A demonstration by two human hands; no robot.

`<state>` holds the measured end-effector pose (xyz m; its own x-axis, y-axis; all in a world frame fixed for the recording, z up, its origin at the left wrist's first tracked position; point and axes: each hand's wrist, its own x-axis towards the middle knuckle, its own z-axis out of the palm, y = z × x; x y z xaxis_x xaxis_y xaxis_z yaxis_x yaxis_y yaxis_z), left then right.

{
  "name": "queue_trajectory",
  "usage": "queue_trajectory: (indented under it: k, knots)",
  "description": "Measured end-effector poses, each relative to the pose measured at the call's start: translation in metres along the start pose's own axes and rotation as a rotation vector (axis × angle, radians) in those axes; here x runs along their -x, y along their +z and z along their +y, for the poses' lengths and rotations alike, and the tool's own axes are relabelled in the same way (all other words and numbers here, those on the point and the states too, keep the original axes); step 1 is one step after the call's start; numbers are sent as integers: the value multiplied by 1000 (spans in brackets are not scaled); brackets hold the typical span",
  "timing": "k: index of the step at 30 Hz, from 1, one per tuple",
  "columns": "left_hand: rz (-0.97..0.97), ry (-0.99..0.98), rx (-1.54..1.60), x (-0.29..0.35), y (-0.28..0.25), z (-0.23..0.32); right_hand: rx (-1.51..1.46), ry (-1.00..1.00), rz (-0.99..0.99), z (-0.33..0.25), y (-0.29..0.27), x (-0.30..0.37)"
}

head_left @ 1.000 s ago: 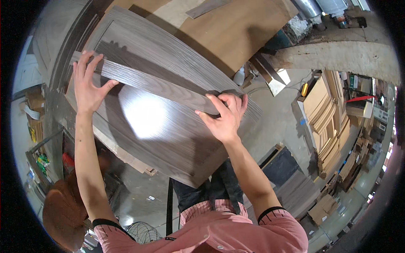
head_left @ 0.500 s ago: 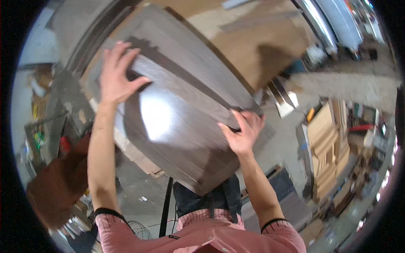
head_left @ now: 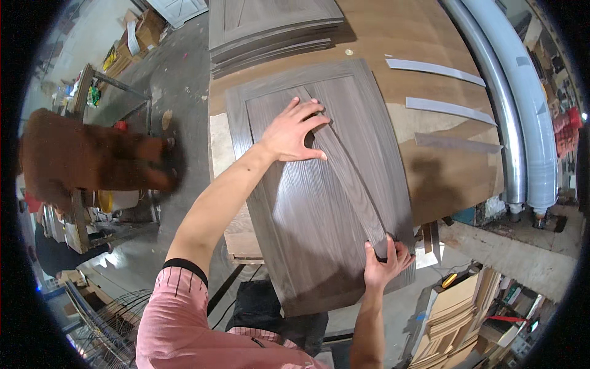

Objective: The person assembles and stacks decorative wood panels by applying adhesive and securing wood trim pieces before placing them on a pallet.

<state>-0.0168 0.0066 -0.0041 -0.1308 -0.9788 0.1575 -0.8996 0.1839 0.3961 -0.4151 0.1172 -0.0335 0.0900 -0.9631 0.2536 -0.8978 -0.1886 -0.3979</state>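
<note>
A grey-brown wood-grain cabinet door panel (head_left: 310, 234) with a raised frame lies aslant in front of me, its near end overhanging the table. A narrow strip of the same finish (head_left: 356, 184) runs diagonally across its recessed middle. My left hand (head_left: 290, 132) spans the strip's far end, thumb on one side and bent fingers on the other. At the near end my right hand (head_left: 385, 265) grips the strip between thumb and fingers, close to the frame's lower right part. Both hands rest at the panel; the fingertips of the right are partly hidden.
Similar panels (head_left: 279, 31) are stacked at the table's far end. Pale strips (head_left: 436, 69) lie on the brown tabletop (head_left: 393, 31), beside a metal roller (head_left: 495, 92) on the right. Wooden pieces (head_left: 452, 313) stand at lower right. A person in brown (head_left: 74, 154) is at left.
My view has turned, so panel and hands appear shifted to the right and the panel more upright. Both hands stay on the strip, which still lies diagonally across the panel.
</note>
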Motion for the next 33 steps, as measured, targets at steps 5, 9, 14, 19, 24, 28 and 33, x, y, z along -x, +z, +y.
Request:
queue_trajectory:
  k: [5, 9, 14, 19, 24, 28, 33]
  knots:
    - [-7, 2, 21, -4, 6, -2, 33, 29, -42, 2, -1, -1]
    - [-16, -8, 31, -6, 6, -3, 49, 47, -61, -1, -2, -3]
    - [-9, -22, 56, -8, 9, -1, 46, 55, -64, 2, -1, -1]
    - [-6, -40, 49, -5, 8, -1, 47, 49, -85, 2, 1, 0]
    - [-25, -63, 79, -11, 3, 3, 36, 61, -88, 2, -4, -2]
    - [-56, -61, 53, -8, 7, -3, 62, 64, -128, -6, -9, -7]
    - [-104, -62, 22, -10, 12, -1, -193, 77, -197, -6, -16, -35]
